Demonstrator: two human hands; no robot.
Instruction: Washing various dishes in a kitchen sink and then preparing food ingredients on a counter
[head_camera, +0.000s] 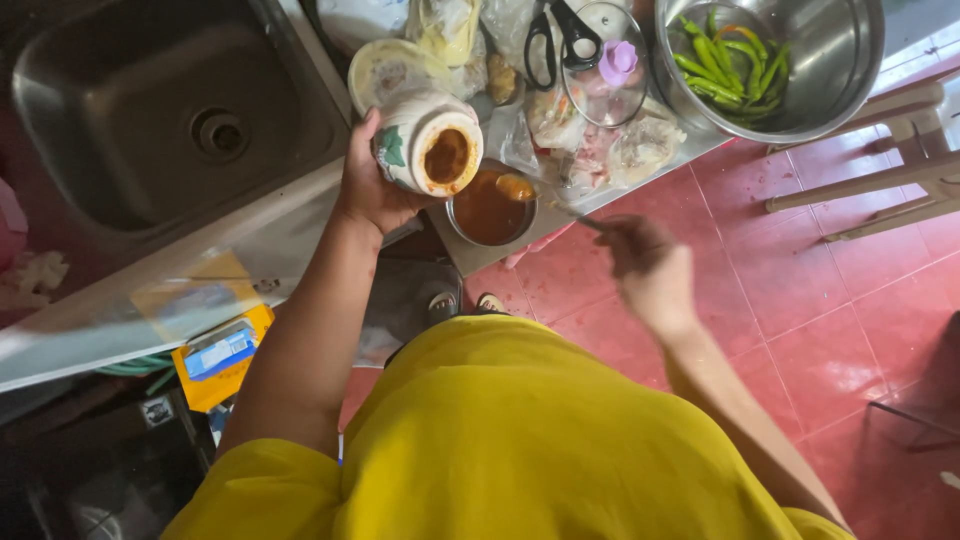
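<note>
My left hand (368, 185) grips a white ceramic jar (425, 145) with a green leaf print, tipped on its side so its mouth shows orange-brown paste. My right hand (648, 268), blurred, holds a spoon (540, 195) by its handle. The spoon's bowl carries a lump of the paste and hangs over a small steel bowl (489, 210) filled with reddish-brown sauce. That bowl stands at the counter's edge just below the jar. The jar's pale round lid (385, 68) lies on the counter behind it.
A steel sink (170, 110) fills the left. Black-handled scissors (555, 40), a glass pot lid (610, 65) with a purple knob, plastic bags of food (620, 145) and a large steel bowl (840, 60) of green chillies crowd the counter. Wooden furniture (880, 170) stands on red tiles.
</note>
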